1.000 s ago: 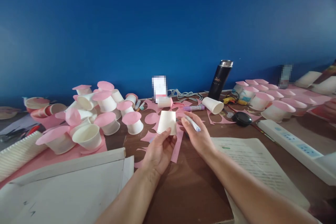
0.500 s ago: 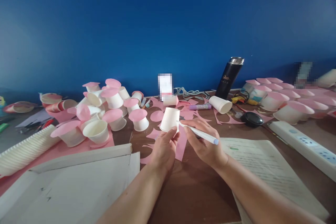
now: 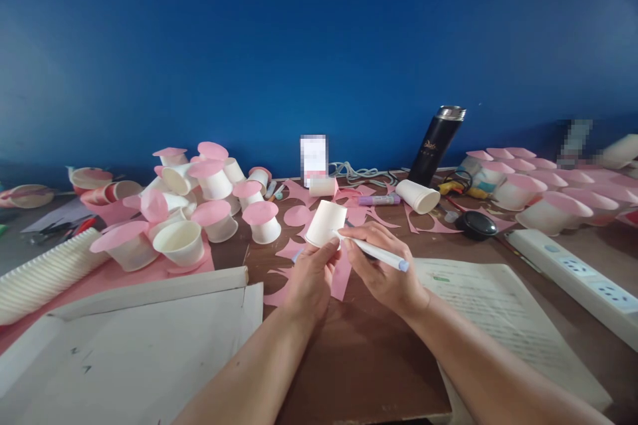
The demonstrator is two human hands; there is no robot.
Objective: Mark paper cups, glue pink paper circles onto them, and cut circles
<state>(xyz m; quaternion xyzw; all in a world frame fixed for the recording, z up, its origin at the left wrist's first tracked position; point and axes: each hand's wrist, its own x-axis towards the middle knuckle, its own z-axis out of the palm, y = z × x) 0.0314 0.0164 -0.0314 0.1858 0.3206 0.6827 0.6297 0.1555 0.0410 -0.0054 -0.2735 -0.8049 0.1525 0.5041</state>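
Brown desk [image 3: 369, 358], mid-front: left hand [image 3: 310, 277] pinches an inverted paper cup [image 3: 325, 223]; right hand [image 3: 386, 270] grips a pen [image 3: 371, 251], tip at the cup wall. Brace the cup firmly and apply light pressure, since thin paper likely dents.

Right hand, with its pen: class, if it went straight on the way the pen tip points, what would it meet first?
Most likely the white paper cup in the left hand. The right hand aims the pen leftward, tip at the cup's side; actual contact is unclear.
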